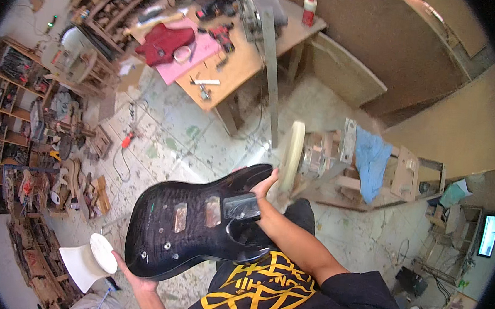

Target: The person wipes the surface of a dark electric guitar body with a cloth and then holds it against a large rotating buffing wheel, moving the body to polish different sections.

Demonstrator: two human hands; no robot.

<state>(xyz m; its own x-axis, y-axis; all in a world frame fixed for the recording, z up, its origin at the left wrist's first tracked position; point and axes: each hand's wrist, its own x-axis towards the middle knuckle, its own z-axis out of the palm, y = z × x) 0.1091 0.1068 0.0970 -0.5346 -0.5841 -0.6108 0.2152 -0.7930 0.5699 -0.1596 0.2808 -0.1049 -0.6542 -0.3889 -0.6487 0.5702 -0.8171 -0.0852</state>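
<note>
A black electric guitar body (188,231) with a faint wood figure hangs in front of me, held between both hands. It has two rectangular pickup holes, a neck pocket and several small drilled holes. My left hand (134,275) grips its rounded lower-left edge, with most fingers hidden underneath. At the other end, my right hand (264,185) holds the body by the horn beside the neck pocket; its fingers are partly behind the wood. Just beyond that hand stands a pale round buffing wheel (292,158), seen nearly edge-on and apart from the body.
A wooden machine frame (399,173) with a blue cloth (371,165) stands right of the wheel. Ahead, a workbench (240,74) bears a red guitar body (166,44), a drill (222,36) and a glue bottle (309,10). A white flared stand (81,266) sits beside my left hand.
</note>
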